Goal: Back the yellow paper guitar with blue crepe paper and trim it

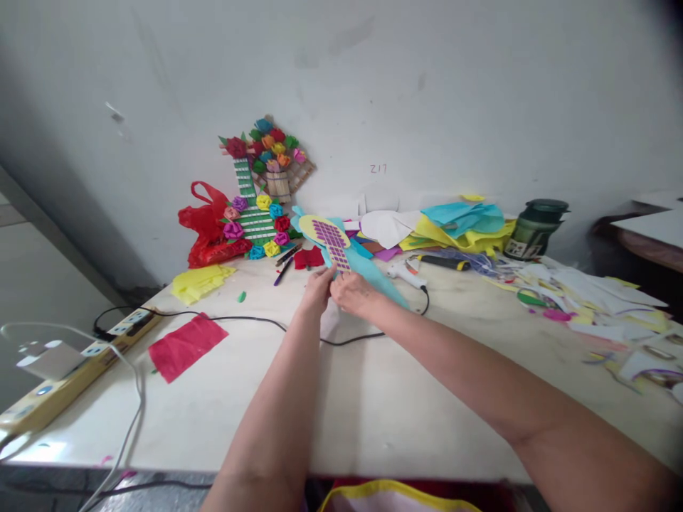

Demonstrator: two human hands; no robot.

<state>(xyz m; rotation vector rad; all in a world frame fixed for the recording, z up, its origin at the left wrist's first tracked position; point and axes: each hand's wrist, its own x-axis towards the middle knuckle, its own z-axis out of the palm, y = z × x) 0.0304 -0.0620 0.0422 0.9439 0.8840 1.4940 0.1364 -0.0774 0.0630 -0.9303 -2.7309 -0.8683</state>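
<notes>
A yellow paper cutout (306, 229) with a round head and a narrow stem, covered in purple squares, is held up over the middle of the table. My left hand (319, 288) is closed at the lower end of its stem. Right beside it, my right hand (352, 292) is also closed on the stem, with its fingers curled. Behind the cutout lies light blue crepe paper (381, 279). A white glue gun (406, 273) rests to the right of my hands, its black cord running behind my wrists.
Paper-flower crafts (259, 220) lean on the wall beside a red plastic bag (208, 227). A power strip (114, 345) with cables lines the left edge, near a red crepe sheet (188, 346). Paper scraps (602, 291) and a green jar (535, 231) occupy the right.
</notes>
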